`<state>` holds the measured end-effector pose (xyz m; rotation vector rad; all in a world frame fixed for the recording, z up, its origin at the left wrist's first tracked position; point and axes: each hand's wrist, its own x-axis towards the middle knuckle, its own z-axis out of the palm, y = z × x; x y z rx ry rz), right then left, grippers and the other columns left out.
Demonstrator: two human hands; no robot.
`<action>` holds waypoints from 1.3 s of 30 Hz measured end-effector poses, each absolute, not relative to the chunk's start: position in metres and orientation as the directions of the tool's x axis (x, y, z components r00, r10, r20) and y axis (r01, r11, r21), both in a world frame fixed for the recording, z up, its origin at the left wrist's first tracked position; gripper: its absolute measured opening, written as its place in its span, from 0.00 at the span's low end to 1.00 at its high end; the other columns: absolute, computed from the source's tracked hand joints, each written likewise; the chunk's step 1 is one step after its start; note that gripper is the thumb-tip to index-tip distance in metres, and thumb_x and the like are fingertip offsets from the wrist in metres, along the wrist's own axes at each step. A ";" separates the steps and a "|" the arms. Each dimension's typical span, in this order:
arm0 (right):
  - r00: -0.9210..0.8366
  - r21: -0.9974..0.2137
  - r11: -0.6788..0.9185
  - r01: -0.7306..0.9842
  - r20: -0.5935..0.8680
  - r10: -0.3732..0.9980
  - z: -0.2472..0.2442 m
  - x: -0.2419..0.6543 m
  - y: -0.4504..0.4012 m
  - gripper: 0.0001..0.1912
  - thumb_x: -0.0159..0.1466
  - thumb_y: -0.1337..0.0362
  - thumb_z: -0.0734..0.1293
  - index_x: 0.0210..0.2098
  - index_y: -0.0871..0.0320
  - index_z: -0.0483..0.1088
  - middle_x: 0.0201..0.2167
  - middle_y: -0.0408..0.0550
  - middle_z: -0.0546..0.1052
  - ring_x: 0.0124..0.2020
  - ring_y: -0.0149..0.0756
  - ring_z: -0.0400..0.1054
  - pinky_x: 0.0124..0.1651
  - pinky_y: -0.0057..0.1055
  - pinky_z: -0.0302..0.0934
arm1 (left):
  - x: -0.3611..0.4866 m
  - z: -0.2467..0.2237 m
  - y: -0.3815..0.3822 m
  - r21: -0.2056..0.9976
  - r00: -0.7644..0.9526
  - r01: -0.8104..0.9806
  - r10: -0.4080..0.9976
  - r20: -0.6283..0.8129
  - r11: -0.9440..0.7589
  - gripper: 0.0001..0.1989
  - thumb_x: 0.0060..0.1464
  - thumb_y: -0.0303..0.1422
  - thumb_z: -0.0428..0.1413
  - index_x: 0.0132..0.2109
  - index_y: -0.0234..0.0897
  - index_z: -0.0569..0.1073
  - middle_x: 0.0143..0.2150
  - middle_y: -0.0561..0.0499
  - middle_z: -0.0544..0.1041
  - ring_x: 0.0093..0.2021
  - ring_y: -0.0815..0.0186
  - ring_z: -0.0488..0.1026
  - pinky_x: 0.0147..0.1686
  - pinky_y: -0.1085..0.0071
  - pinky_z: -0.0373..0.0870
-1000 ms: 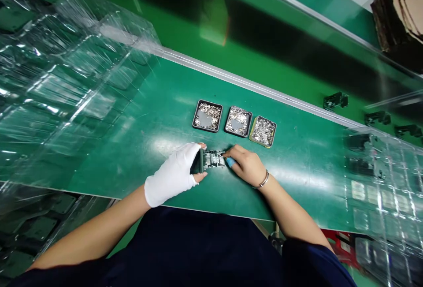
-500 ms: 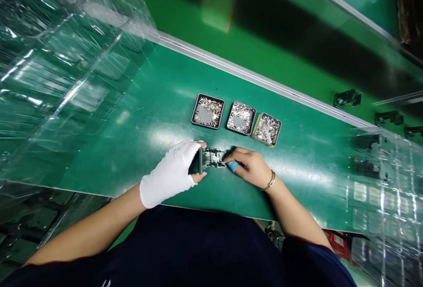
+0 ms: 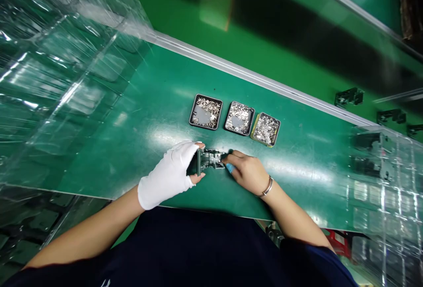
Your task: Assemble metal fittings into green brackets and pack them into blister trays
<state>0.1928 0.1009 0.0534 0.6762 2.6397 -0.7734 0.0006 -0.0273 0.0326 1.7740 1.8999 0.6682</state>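
A dark green plastic housing (image 3: 209, 159) with metal-looking bits inside lies on the green tabletop (image 3: 158, 93). My left hand (image 3: 173, 170), in a white glove with bare fingertips, grips the wide left end of the housing between thumb and fingers. At the opposite end is my right hand (image 3: 247, 170), bare but for a blue wrap on one finger. Its thumb and index finger are pinched together against the housing's right end; whatever lies between them is too small and hidden to make out.
Beyond my hands stand three small trays of shiny metal pieces: a left tray (image 3: 205, 111), a middle tray (image 3: 239, 118) and a yellowish-edged right tray (image 3: 266, 129). Clear plastic trays (image 3: 72, 84) are piled at left; more plastic trays (image 3: 380, 190) hold dark parts at right. A metal rail (image 3: 231, 70) crosses behind.
My right hand's fingers have pressed closer over the right end of the housing, and the index finger has bent down. My left hand keeps its grip. The view has shifted slightly.
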 end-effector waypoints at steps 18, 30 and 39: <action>-0.849 -0.753 0.623 0.211 0.174 0.498 0.057 0.202 0.097 0.06 0.63 0.61 0.65 0.32 0.56 0.67 0.37 0.47 0.76 0.43 0.36 0.70 0.62 0.47 0.50 | 0.014 0.035 -0.036 0.704 -0.037 0.697 0.972 0.231 -0.140 0.42 0.50 0.48 0.57 0.65 0.36 0.48 0.64 0.34 0.59 0.63 0.46 0.60 0.59 0.49 0.62; -0.769 -0.409 0.737 0.538 0.121 0.628 0.061 0.219 0.156 0.11 0.64 0.70 0.58 0.42 0.58 0.70 0.40 0.51 0.75 0.44 0.40 0.67 0.50 0.40 0.60 | 0.016 0.036 -0.022 0.485 0.050 0.866 0.987 0.156 -0.120 0.29 0.54 0.44 0.55 0.58 0.32 0.61 0.53 0.36 0.71 0.54 0.48 0.70 0.51 0.52 0.69; -0.771 -0.076 0.770 0.634 0.019 0.637 0.040 0.217 0.204 0.17 0.58 0.77 0.59 0.40 0.56 0.73 0.39 0.52 0.73 0.40 0.43 0.62 0.45 0.37 0.53 | 0.018 0.039 -0.028 0.580 0.057 0.806 0.991 0.118 -0.116 0.34 0.54 0.47 0.53 0.63 0.36 0.57 0.59 0.37 0.67 0.59 0.49 0.66 0.55 0.52 0.67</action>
